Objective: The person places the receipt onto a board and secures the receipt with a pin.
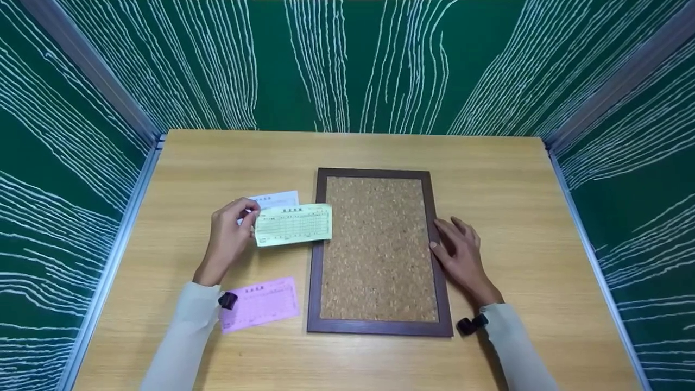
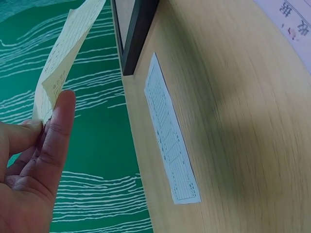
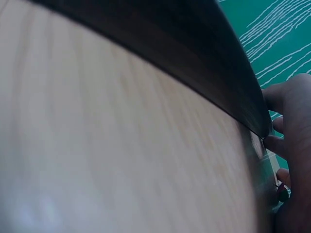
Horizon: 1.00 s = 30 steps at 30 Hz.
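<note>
Left hand [image 1: 228, 236] pinches yellow slip [image 1: 294, 224]; right hand [image 1: 460, 254] rests on cork board [image 1: 378, 250].
Yellow slip at frame centre-left, lifted, its right end over the board's left frame edge. Left thumb and fingers clamp its left end. Right fingers straight, touching board's right frame. White slip [image 1: 279, 198] lies flat behind the yellow one; pink slip [image 1: 259, 303] at lower left on table [image 1: 521, 184].
</note>
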### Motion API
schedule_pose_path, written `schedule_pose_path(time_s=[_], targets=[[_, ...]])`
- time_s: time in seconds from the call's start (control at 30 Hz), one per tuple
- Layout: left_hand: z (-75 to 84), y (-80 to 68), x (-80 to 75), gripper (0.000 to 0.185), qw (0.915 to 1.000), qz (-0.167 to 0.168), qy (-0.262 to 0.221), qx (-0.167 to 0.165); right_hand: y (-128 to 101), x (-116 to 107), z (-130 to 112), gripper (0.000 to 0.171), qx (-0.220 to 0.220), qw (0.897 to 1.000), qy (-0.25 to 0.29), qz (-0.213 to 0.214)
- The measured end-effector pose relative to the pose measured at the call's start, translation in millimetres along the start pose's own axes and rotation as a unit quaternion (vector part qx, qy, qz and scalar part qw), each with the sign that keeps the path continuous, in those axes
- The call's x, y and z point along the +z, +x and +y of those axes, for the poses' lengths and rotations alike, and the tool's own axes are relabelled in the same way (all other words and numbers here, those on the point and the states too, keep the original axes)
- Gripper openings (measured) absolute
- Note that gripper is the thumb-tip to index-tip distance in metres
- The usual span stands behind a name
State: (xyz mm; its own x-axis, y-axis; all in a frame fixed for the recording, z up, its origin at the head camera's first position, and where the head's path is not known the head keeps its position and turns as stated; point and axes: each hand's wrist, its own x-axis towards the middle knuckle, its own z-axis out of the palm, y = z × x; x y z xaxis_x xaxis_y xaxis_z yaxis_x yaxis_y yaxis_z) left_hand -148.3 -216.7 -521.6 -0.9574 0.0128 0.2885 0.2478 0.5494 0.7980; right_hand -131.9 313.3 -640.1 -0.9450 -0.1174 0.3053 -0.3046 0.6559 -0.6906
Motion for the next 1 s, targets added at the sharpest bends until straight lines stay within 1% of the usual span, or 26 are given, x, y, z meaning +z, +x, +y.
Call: schedule_pose_path(time_s=[0.2,0.4,0.6,0.87,1.0], targets=[[-1.1,2.6,7.4,0.011,0.9999,0.003,0.0,0.014,-1,-2,0,0.055,0.015,1.0,0.002,-0.01],[-0.4,1.1,17.7,0.012,0.9999,0.007,-0.014,0.005,0,-5,1,0.055,0.011,1.0,-0.002,-0.01],[0.7,0.5,26.4,0.013,0.9995,0.01,-0.027,0.009,1,-5,0,0.054,0.01,1.0,0.003,-0.011],[2.6,2.3,31.6,0.01,0.999,-0.001,-0.043,0.017,1,-3,-1,0.055,0.022,0.999,0.007,-0.022],[3.7,3.4,31.3,0.01,0.999,0.005,-0.04,0.022,2,-2,-2,0.056,0.024,0.999,0.003,-0.033]])
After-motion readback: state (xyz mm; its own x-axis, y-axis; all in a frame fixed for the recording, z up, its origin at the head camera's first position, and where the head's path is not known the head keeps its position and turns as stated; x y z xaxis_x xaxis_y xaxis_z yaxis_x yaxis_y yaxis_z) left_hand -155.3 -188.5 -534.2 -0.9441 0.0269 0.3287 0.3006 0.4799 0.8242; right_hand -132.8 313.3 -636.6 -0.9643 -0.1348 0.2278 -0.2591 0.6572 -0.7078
